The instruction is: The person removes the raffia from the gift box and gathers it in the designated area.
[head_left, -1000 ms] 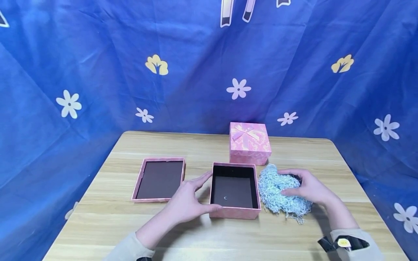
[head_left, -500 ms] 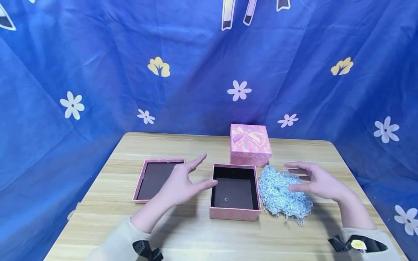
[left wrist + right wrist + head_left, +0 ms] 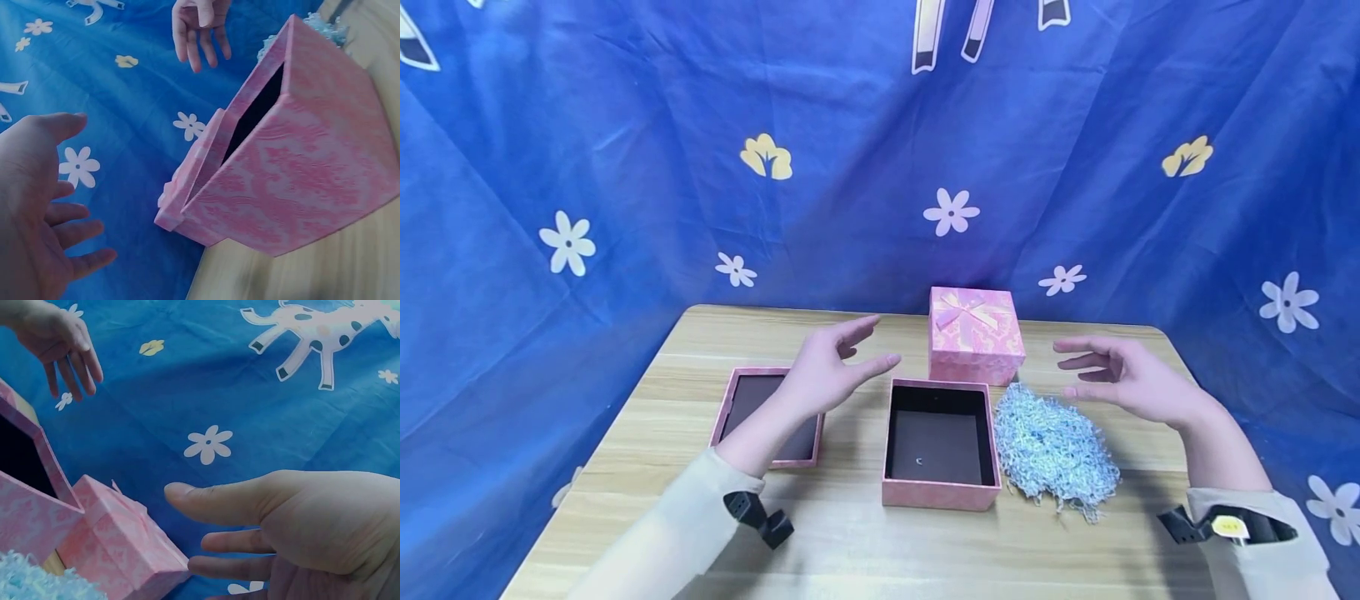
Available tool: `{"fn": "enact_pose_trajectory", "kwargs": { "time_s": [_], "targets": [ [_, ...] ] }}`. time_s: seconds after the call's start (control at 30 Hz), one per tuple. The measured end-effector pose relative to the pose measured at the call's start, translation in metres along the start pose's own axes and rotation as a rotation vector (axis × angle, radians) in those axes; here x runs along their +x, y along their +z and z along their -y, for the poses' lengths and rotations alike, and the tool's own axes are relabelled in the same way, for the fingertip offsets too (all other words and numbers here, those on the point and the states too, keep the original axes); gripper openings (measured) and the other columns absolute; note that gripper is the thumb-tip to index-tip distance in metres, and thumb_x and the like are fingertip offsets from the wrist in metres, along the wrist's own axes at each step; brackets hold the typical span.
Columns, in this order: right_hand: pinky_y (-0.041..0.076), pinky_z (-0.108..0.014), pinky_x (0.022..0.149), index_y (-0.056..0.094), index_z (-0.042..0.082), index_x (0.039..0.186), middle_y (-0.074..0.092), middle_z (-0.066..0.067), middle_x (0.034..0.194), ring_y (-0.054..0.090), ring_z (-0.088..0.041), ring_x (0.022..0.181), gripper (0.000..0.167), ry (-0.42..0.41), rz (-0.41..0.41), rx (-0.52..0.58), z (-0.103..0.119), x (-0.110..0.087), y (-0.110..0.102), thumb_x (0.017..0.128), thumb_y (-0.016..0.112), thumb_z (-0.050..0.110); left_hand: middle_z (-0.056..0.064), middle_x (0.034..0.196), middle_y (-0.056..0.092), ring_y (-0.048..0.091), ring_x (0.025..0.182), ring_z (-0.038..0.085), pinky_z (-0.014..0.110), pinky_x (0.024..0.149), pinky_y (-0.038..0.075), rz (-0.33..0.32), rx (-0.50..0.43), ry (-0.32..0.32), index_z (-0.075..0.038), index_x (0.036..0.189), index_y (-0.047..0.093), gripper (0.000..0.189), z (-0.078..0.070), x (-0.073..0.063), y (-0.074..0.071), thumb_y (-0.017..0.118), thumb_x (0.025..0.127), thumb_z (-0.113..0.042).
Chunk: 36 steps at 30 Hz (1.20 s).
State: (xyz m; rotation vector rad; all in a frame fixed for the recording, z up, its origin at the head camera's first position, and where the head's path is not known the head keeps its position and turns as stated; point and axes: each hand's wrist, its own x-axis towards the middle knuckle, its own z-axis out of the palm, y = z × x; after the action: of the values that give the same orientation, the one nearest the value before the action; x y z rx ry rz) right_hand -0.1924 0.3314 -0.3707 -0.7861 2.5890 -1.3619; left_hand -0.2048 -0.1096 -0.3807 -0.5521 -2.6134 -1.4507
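Note:
An uncovered pink box [image 3: 940, 495] with a dark inside stands mid-table; a tiny pale scrap lies on its floor. Its pink patterned side [image 3: 312, 162] fills much of the left wrist view. My left hand [image 3: 827, 367] hovers left of and above the box, fingers extended, holding nothing. Right of the box lies a heap of light blue shredded paper [image 3: 1056, 454]. Over the heap's far side my right hand [image 3: 1131, 379] is raised, palm facing left, fingers loosely spread with nothing in them. Behind the box sits a smaller pink gift box [image 3: 976, 333] with a ribbon bow, its lid on.
A pink box lid [image 3: 805, 463] lies inside-up on the left, partly hidden by my left forearm. The wooden table [image 3: 1045, 558] ends at the back against a blue curtain [image 3: 850, 183] with printed flowers.
Both hands have lifted: the left has let go of the open box and moved up and away, and the right has left the shredded paper and risen, its fingers opening.

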Motion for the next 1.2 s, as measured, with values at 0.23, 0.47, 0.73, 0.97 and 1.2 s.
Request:
{"fn": "enact_pose_trajectory", "kwargs": {
  "time_s": [0.23,0.47,0.73,0.97,1.2],
  "targets": [
    [0.061,-0.031,0.091,0.061,0.000,0.143,0.066,-0.019,0.139,0.071,-0.021,0.116,0.049,0.038,-0.047,0.064,-0.008,0.024,-0.006,0.098,0.078,0.011,0.006,0.137,0.070,0.066,0.127,0.021,0.044,0.104,0.056,-0.030,-0.066,0.016,-0.012,0.144,0.066,0.068,0.011,0.033,0.008,0.084,0.090,-0.048],
    [0.060,-0.026,0.091,0.061,-0.002,0.144,0.064,-0.018,0.142,0.071,-0.017,0.115,0.051,0.092,-0.102,0.082,-0.026,0.052,-0.003,0.100,0.077,0.017,0.014,0.142,0.066,0.068,0.124,0.025,0.040,0.102,0.057,0.043,-0.164,-0.028,-0.005,0.149,0.060,0.065,0.027,0.065,0.018,0.082,0.095,-0.035],
    [0.055,-0.019,0.094,0.058,-0.008,0.144,0.060,-0.026,0.145,0.068,-0.015,0.117,0.052,0.176,-0.130,0.147,-0.056,0.080,0.004,0.101,0.075,0.015,0.016,0.143,0.065,0.063,0.132,0.027,0.039,0.106,0.054,0.141,-0.211,-0.155,0.000,0.150,0.058,0.063,0.040,0.094,0.039,0.078,0.098,-0.031],
    [0.056,-0.021,0.094,0.051,-0.015,0.146,0.056,-0.033,0.146,0.068,-0.009,0.112,0.052,0.219,-0.137,0.228,-0.074,0.097,0.009,0.102,0.070,0.005,0.024,0.145,0.062,0.063,0.130,0.031,0.046,0.105,0.055,0.168,-0.326,-0.250,0.003,0.150,0.056,0.062,0.049,0.113,0.057,0.078,0.099,-0.025],
    [0.054,-0.043,0.106,0.051,-0.014,0.148,0.058,-0.032,0.143,0.067,-0.019,0.117,0.055,0.295,-0.129,0.301,-0.086,0.109,0.015,0.103,0.071,0.012,0.029,0.138,0.064,0.062,0.128,0.043,0.053,0.111,0.048,0.192,-0.447,-0.350,0.012,0.152,0.048,0.066,0.057,0.127,0.069,0.075,0.101,-0.021]
  ]
}}
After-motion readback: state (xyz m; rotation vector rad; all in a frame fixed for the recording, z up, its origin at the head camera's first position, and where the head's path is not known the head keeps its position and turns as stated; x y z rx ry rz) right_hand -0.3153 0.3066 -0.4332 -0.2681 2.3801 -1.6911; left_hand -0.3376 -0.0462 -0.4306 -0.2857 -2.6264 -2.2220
